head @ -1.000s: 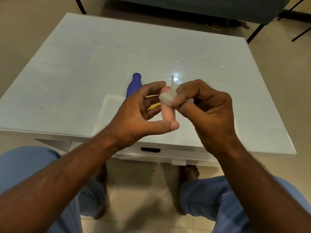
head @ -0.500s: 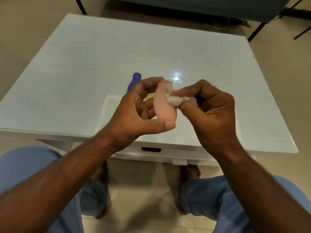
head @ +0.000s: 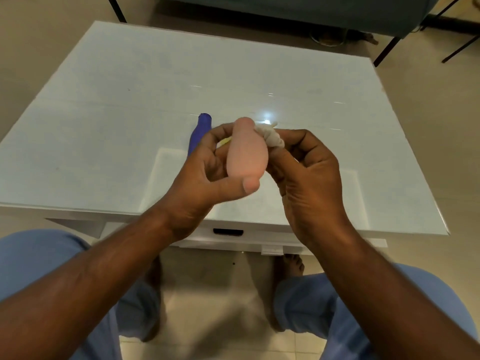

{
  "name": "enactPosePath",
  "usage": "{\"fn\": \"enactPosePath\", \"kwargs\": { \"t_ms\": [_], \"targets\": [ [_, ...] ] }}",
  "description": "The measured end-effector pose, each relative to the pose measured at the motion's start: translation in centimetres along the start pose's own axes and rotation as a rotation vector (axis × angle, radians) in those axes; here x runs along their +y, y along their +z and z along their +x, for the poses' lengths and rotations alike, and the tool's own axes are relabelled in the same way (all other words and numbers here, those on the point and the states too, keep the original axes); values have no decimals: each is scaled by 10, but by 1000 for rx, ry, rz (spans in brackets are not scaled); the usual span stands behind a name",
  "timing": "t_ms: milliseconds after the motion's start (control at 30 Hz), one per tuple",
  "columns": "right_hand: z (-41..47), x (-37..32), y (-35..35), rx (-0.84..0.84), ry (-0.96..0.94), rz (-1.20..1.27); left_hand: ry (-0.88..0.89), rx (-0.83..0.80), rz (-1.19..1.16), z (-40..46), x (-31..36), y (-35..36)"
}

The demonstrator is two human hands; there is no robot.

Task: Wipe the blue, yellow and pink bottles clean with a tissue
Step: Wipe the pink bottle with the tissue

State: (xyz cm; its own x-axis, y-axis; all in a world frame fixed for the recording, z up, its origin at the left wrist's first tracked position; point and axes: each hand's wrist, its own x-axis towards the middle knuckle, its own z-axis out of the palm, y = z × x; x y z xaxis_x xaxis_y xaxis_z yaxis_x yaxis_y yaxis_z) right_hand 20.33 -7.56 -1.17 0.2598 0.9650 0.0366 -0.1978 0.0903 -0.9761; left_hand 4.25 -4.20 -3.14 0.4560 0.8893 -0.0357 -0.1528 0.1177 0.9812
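My left hand [head: 205,175] holds the small pink bottle [head: 246,152] upright above the white table, thumb under its base and fingers behind it. My right hand [head: 309,172] pinches a crumpled white tissue [head: 271,136] against the bottle's upper right side. The blue bottle [head: 200,133] lies on the table behind my left hand, partly hidden by my fingers. Only a sliver of the yellow bottle [head: 225,141] shows between my left fingers and the pink bottle.
The glossy white table [head: 104,126] has a drawer with a dark handle slot [head: 228,232] on its near side. My knees in blue trousers and bare feet are below it. A dark sofa [head: 285,6] stands beyond the table.
The pink bottle has turned in my left hand so its wider body faces me. The tissue has shifted from the bottle's top to its upper right side.
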Motion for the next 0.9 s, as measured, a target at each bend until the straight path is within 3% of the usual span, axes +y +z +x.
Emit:
{"fn": "enactPosePath", "kwargs": {
  "t_ms": [233, 367, 600, 900],
  "targets": [
    [0, 2, -8, 79, -6, -160, 39, -114, 238, -4, -1, 2],
    [1, 1, -11, 33, -52, -249, 85, -64, 336, -4, -7, -1],
    [-1, -4, -12, -111, -123, -148, 72, 115, 331, 1, 0, -7],
    [2, 0, -16, -35, -45, -402, 10, -71, 235, 1, 0, 2]
  ]
}}
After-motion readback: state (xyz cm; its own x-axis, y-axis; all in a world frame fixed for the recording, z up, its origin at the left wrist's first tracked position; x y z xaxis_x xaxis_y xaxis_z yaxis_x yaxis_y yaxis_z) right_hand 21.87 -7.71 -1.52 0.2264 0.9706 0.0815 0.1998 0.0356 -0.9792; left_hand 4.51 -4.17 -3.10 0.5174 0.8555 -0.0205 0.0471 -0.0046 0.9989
